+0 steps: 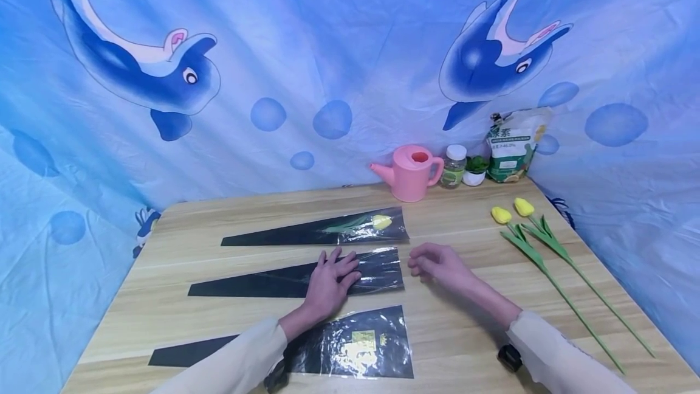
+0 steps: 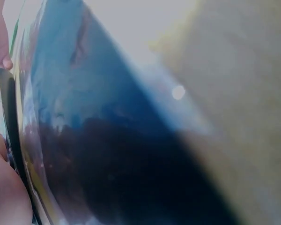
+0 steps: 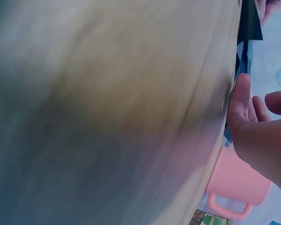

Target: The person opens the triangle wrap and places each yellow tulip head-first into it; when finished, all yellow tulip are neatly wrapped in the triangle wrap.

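Three long, tapered black flower sleeves with glossy clear fronts lie in rows on the wooden table. My left hand (image 1: 328,281) rests on the middle sleeve (image 1: 262,283) with its fingers spread. Just off that sleeve's wide right end is my right hand (image 1: 444,267), fingers loosely bent and nothing between them; the right wrist view shows these fingers (image 3: 239,103) too. The far sleeve (image 1: 273,238) has a yellow tulip (image 1: 381,222) inside. Partly under my left forearm, the near sleeve (image 1: 391,327) shows a gold printed patch. Two yellow tulips (image 1: 523,207) lie at the right.
Along the back edge stand a pink watering can (image 1: 410,178), a white-lidded jar (image 1: 452,169), a small potted plant (image 1: 474,172) and a green-and-white bag (image 1: 511,151). A blue dolphin-print curtain (image 1: 306,47) hangs behind the table (image 1: 186,217).
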A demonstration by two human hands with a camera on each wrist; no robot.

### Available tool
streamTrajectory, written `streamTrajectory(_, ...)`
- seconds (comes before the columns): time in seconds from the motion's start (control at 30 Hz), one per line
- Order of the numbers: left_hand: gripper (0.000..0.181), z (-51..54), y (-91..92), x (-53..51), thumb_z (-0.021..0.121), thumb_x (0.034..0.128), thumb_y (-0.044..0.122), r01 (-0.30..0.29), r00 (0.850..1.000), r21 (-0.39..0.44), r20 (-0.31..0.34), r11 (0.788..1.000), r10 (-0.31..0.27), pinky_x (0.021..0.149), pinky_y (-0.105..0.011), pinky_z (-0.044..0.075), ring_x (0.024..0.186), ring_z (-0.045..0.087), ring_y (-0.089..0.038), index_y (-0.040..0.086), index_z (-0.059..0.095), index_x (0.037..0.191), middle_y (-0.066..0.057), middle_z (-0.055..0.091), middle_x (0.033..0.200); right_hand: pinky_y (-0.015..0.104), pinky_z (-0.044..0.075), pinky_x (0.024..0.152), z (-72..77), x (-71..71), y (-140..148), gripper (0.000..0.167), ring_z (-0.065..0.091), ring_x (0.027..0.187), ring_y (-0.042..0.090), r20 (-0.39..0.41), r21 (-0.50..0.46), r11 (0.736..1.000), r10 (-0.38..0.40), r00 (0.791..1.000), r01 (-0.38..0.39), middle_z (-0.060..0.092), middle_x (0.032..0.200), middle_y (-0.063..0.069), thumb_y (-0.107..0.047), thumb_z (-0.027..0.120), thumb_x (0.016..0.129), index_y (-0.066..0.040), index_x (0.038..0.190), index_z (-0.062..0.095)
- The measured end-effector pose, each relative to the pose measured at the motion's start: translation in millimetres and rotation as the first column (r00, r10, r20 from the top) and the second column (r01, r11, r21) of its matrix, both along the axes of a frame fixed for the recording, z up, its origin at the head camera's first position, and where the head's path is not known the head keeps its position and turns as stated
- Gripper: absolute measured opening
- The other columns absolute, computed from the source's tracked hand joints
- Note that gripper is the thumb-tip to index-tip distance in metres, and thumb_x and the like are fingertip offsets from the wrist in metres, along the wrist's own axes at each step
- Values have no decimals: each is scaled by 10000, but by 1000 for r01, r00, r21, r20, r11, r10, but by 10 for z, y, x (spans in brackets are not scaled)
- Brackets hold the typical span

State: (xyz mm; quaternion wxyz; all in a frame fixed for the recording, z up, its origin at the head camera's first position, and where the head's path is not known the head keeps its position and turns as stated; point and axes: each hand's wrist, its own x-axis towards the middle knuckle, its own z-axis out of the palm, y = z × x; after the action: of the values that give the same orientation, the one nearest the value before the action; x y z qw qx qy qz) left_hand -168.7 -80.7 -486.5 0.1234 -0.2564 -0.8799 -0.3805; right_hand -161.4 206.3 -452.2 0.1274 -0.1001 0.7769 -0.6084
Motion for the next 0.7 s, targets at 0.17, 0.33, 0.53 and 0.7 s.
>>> streamTrajectory(0.17, 293, 11, 8, -7, 771, 863, 110, 1, 999, 44, -33, 999, 1, 1128, -631, 265, 1279, 505, -455, -7, 735, 1129, -140, 672, 1234, 378, 595, 818, 3, -9, -61, 275, 667, 954, 341, 15, -11, 1000, 4, 1000, -4, 660, 1090, 236, 15, 528, 988, 151, 1227, 535)
streamTrajectory(0.33, 274, 10, 17, -23, 793, 833, 64, 11, 998, 116, -67, 993, -3, 1083, -613, 357, 1211, 572, -436, -13, 748, 1092, -156, 694, 1173, 385, 594, 822, -16, -15, -90, 271, 670, 948, 329, 9, 1, 1000, 13, 1000, -13, 668, 1087, 213, 18, 527, 987, 141, 1228, 550)
streamTrajectory(0.53, 258, -6, 21, -29, 815, 802, 33, 35, 993, 178, -115, 983, -15, 1032, -612, 419, 1125, 631, -419, -12, 763, 1050, -156, 721, 1084, 371, 596, 814, -45, -30, -81, 260, 674, 938, 315, -1, 34, 999, 18, 1000, -18, 674, 1068, 193, 20, 530, 984, 139, 1212, 569)
streamTrajectory(0.7, 252, -26, 31, -41, 822, 795, 29, 38, 989, 206, -145, 978, -8, 1008, -609, 443, 1090, 656, -399, -6, 770, 1038, -138, 735, 1046, 368, 595, 817, -40, -37, -74, 261, 674, 937, 303, 7, 53, 998, 17, 1000, -17, 679, 1054, 177, 14, 526, 987, 135, 1213, 572)
